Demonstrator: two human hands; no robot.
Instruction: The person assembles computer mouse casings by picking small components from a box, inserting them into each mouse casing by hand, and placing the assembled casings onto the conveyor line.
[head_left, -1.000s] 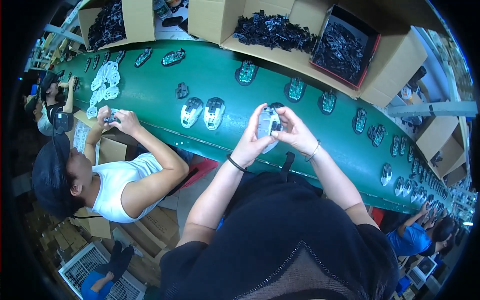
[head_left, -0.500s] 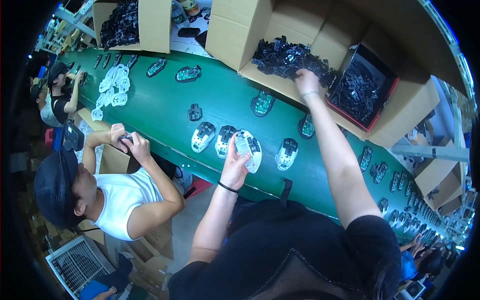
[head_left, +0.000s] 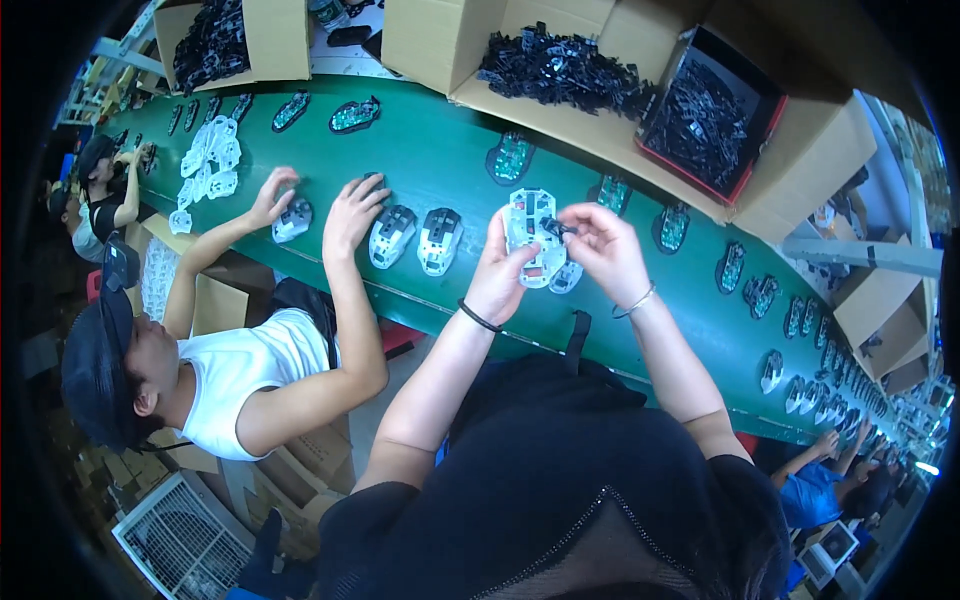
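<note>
My left hand (head_left: pixel 496 278) grips a white computer mouse shell (head_left: pixel 532 207) by its left side, the inner face with its small fittings turned up. Thumb and fingers of my right hand (head_left: pixel 608 252) pinch a small black plastic part (head_left: pixel 559 228) against the shell's right side. How far the part is seated I cannot tell. Partly hidden beneath the shell, a white-and-black mouse (head_left: pixel 566 278) lies on the green belt. Two more assembled mouse tops, a left one (head_left: pixel 392 237) and a right one (head_left: pixel 439 241), lie left of my hands.
A cardboard box (head_left: pixel 470 92) beyond the belt (head_left: pixel 420 150) holds a heap of black parts (head_left: pixel 560 70) and a red-edged black tray (head_left: pixel 655 150). Mouse bases with green circuit boards (head_left: pixel 511 158) line the belt. At left, a co-worker's hands (head_left: pixel 352 215) are over the belt near another mouse (head_left: pixel 292 221).
My right hand has come back from the parts box to the shell, holding a black part. The shell has turned upright in my left hand. The co-worker's hands have moved onto the belt.
</note>
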